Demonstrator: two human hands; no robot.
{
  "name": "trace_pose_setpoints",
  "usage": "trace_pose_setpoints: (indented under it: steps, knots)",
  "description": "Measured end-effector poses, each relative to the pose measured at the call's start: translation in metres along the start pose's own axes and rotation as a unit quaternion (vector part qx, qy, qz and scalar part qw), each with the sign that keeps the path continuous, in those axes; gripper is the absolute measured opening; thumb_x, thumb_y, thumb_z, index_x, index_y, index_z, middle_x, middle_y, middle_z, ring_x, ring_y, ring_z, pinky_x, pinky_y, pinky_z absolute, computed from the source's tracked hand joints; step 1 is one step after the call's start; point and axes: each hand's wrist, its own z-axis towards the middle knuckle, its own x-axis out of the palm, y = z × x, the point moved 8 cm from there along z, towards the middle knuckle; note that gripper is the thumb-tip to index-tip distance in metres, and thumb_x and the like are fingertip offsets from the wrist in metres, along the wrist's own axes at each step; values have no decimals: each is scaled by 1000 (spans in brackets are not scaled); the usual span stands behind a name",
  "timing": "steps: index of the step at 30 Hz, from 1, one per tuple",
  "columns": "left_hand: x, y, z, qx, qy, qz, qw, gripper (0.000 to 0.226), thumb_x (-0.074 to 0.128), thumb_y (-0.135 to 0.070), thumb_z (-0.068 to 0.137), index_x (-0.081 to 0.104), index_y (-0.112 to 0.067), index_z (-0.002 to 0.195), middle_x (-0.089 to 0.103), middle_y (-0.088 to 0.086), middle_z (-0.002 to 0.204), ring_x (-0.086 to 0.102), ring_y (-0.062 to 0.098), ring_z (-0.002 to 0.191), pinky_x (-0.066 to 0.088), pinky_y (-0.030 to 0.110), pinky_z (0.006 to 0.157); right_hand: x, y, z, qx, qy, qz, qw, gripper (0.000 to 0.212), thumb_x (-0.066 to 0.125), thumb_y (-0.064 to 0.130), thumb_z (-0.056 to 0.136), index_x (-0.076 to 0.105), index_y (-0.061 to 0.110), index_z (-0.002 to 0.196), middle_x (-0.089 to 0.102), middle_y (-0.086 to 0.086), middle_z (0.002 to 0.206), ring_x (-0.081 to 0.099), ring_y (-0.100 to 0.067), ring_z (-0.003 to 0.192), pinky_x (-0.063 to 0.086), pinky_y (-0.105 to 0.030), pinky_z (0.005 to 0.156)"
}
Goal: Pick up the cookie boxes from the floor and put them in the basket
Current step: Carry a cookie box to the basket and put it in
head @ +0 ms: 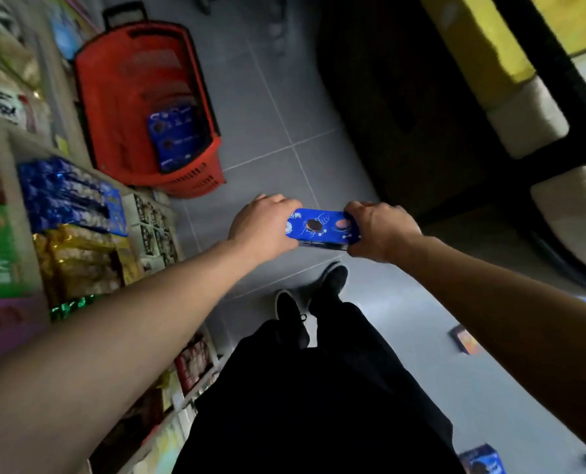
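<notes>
Between left hand point(262, 224) and right hand point(377, 230), blue cookie box point(320, 229), clear of basket point(113, 97).

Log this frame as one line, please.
hands: left hand and right hand grip blue cookie box | basket: holds boxes | floor: boxes remain

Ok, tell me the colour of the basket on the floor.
Red, with a black handle. The basket shows in the head view, with blue cookie boxes already inside.

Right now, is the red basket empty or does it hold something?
Not empty: the red basket already holds blue cookie boxes at its near end.
</notes>
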Motion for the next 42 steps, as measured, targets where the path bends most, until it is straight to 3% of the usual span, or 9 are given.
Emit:
trace_pose_setpoints:
  steps: [8,13,19,21,23,25,30,37,42]
  knots:
    - [-32,110,20,-108,-29,-31,993,34,71,-41,59,54,-30,87,57,-6,86,57,22,83,50,33,67,-36,82,116,-109,51,-49,992,54,75,36,79,47,25,124,63,0,109,59,-20,92,49,-38,91]
    - [-48,167,46,-145,-38,-68,986,40,64,-46,62,56,-30,98,59,-5,90,56,21,86,50,36,70,-53,116,193,-172,66,-86,979,53,74,42,78,47,28,122,63,3,102,57,-17,83,48,-32,77]
    - [-77,207,78,-197,-50,-101,974,34,64,-32,61,63,-20,93,62,0,84,59,25,82,53,40,69,-80,144,255,-217,85,-121,965,51,70,41,80,46,26,123,60,4,102,54,-18,83,44,-35,83]
    - [-83,222,85,-215,-47,-96,971,22,62,-31,58,53,-24,78,56,-5,73,59,25,74,52,39,61,-87,157,274,-230,86,-127,961,49,69,40,79,47,27,121,60,4,101,55,-19,84,42,-36,82]
    - [-89,243,90,-231,-53,-101,966,30,64,-29,58,39,-31,73,49,-8,70,58,26,71,46,34,56,-93,175,292,-243,89,-125,958,48,68,39,77,48,27,119,61,4,100,55,-20,84,40,-35,80]
    - [-96,262,95,-234,-57,-106,965,35,68,-27,59,38,-36,76,51,-7,72,59,27,72,45,34,55,-96,191,308,-255,90,-121,955,48,68,38,76,48,27,118,61,3,102,58,-21,88,41,-35,81]
    - [-111,319,111,-224,-59,-111,967,30,65,-31,63,61,-23,92,62,3,84,61,30,79,48,37,62,-97,230,351,-259,83,-110,956,53,69,39,76,48,26,123,62,1,110,61,-25,99,44,-38,85]
    - [-112,419,143,-233,-73,-127,961,27,63,-27,66,64,-17,91,66,10,86,63,34,81,47,36,62,-80,292,433,-238,78,-83,965,52,70,36,79,46,22,123,61,-3,118,58,-29,108,43,-42,96]
    - [-75,491,169,-282,-82,-125,948,54,76,-12,67,61,-15,119,63,12,114,57,34,106,50,45,87,-50,317,497,-230,71,-101,965,59,69,40,80,45,19,130,58,-5,127,55,-32,117,40,-43,100]
